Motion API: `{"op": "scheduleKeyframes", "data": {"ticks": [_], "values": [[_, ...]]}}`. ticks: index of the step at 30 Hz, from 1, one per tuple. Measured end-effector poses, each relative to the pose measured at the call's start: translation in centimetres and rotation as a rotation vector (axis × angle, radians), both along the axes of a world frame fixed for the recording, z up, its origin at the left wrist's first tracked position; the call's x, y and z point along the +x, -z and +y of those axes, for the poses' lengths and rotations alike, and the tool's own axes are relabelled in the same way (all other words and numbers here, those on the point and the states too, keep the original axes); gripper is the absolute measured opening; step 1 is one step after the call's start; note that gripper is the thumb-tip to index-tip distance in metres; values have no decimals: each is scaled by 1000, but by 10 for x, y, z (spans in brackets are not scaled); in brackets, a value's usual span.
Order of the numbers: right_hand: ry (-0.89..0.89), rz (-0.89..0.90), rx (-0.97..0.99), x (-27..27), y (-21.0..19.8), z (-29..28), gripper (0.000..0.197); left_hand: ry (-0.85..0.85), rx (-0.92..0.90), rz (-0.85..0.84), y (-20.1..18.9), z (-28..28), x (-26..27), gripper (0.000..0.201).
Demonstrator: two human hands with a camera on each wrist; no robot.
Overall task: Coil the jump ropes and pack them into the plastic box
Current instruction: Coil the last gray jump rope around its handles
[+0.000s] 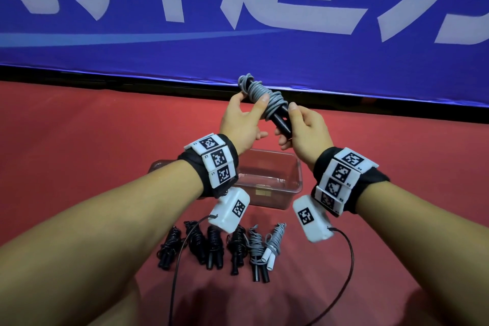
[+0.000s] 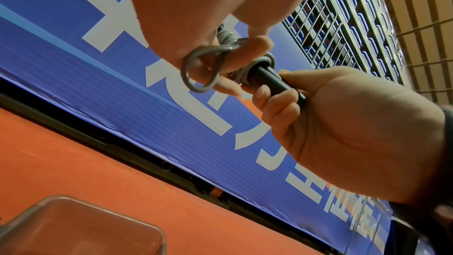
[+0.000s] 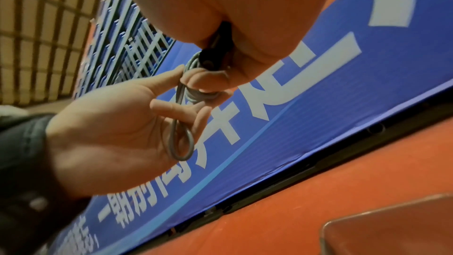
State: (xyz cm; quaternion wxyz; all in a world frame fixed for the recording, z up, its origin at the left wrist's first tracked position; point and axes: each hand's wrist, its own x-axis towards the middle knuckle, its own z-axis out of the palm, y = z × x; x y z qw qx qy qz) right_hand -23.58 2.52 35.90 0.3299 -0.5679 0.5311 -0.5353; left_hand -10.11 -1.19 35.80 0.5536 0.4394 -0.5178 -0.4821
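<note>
Black and grey bundles (image 1: 219, 247) lie nearest the person, six wound ropes in a row on the red floor (image 1: 79, 140), each with its handles pointing back toward the body. Just beyond them sits the plastic box (image 1: 275, 180), clear-walled, open at the top and holding no rope that can be seen; both forearms pass above it.

Farther out, above the far edge of the box, both hands work on a seventh rope (image 1: 260, 98), grey cord wound around a pair of black handles. The right hand (image 1: 304, 132) is wrapped around the lower end of the handles. The left hand (image 1: 243, 119) pinches the cord against the winding with its thumb, and the left wrist view shows a small free loop (image 2: 202, 69) hanging from its fingers. Behind everything stands a blue banner (image 1: 238, 21) with white lettering.

By my reading, the coiling step is at its very end: the last loop needs tucking under a turn or over the handle tips so the winding holds. After that the bundle can go down, and packing into the box has not begun. The tuck calls for a firm hold on the handles while the cord is kept taut, or the turns may slacken.
</note>
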Motion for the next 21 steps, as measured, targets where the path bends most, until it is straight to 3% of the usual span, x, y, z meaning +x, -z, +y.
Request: {"op": "scheduleKeyframes", "data": {"ticks": [3, 5, 6, 9, 12, 16, 19, 21], "values": [[-12, -56, 30, 1, -3, 1, 36, -38, -21, -18, -2, 1, 0, 59], [8, -18, 34, 0, -2, 0, 23, -63, -31, -37, 0, 2, 1, 56], [27, 48, 25, 0, -2, 0, 23, -72, -33, -46, 1, 3, 2, 54], [80, 418, -73, -3, 1, 2, 56, -88, -38, -94, 4, 5, 5, 46], [150, 625, -126, -3, 0, 3, 60, -79, -34, -117, 3, 8, 5, 46], [185, 674, -153, -5, 0, 0, 57, -40, -12, -69, 0, 8, 3, 44], [199, 664, -164, -7, 2, -3, 54, 19, 8, -51, 1, 8, 1, 54], [204, 660, -152, -9, 3, -5, 49, 46, 6, -79, 0, 9, 1, 46]]}}
